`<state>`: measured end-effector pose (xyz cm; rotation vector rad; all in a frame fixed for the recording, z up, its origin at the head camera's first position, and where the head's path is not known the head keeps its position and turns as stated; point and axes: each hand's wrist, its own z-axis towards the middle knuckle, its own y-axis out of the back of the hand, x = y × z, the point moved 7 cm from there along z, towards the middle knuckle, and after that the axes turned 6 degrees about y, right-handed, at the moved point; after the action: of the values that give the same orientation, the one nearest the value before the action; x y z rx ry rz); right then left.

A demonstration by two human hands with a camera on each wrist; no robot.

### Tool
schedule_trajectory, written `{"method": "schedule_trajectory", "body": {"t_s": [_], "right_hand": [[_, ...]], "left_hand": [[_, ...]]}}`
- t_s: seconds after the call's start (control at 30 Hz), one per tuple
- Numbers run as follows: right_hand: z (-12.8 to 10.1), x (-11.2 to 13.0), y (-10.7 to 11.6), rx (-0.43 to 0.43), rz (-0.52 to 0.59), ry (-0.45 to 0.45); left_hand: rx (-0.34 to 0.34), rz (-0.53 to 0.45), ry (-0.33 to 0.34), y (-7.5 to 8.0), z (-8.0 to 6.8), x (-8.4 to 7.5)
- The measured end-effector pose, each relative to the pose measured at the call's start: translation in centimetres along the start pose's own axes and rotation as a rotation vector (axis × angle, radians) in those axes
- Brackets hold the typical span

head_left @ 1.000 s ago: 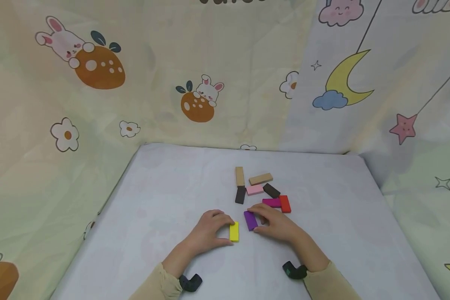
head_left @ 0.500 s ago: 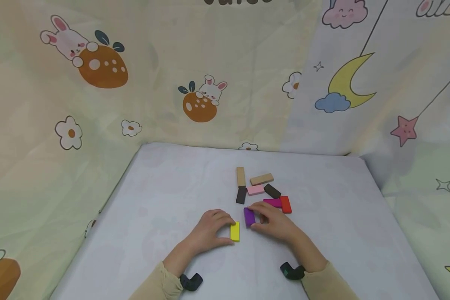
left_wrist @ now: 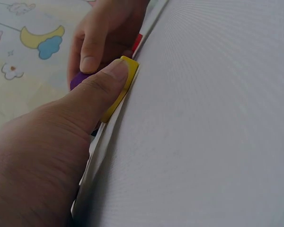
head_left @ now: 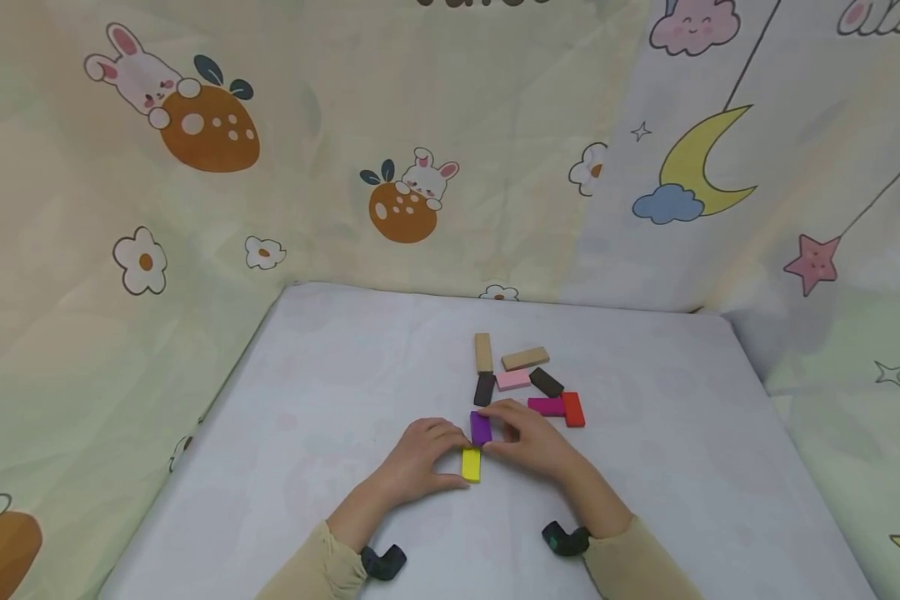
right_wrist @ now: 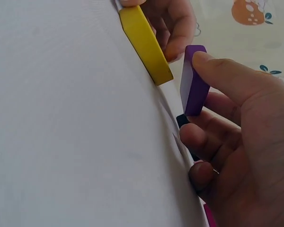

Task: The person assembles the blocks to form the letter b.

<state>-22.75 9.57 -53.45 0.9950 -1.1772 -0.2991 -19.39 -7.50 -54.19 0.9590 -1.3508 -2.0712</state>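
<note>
A yellow block (head_left: 471, 464) lies flat on the white table (head_left: 322, 392). My left hand (head_left: 457, 458) pinches it at its sides, with the thumb over its near edge (left_wrist: 123, 85). My right hand (head_left: 495, 429) pinches a purple block (head_left: 481, 427) between thumb and fingers, right at the far end of the yellow one. In the right wrist view the purple block (right_wrist: 194, 80) stands on its edge beside the yellow block (right_wrist: 144, 42). Whether the two blocks touch I cannot tell.
Behind the hands lies a loose cluster of blocks: two tan (head_left: 483, 352) (head_left: 525, 359), one pink (head_left: 512, 380), two dark (head_left: 484, 389) (head_left: 546, 382), one magenta (head_left: 546, 406), one red (head_left: 573, 409). Patterned curtains (head_left: 195, 250) close in the table on three sides.
My right hand has carried the purple block leftward, from beside the yellow block's right to its far end. The left hand and yellow block stayed put.
</note>
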Motion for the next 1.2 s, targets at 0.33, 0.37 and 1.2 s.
{"method": "schedule_trajectory", "body": {"t_s": [0.33,0.37,1.2], "right_hand": [[1.5,-0.9,-0.5,0.022,0.009,-0.035],[1.7,-1.1,-0.5,0.012,0.011,-0.044],[1.6,0.1,-0.9,-0.037,-0.169,0.008]], "left_hand": [[0.016,-0.020,0.012,-0.4,0.0,0.1],[0.016,-0.019,0.012,-0.4,0.0,0.0],[0.049,-0.026,0.032,-0.1,-0.1,0.2]]}}
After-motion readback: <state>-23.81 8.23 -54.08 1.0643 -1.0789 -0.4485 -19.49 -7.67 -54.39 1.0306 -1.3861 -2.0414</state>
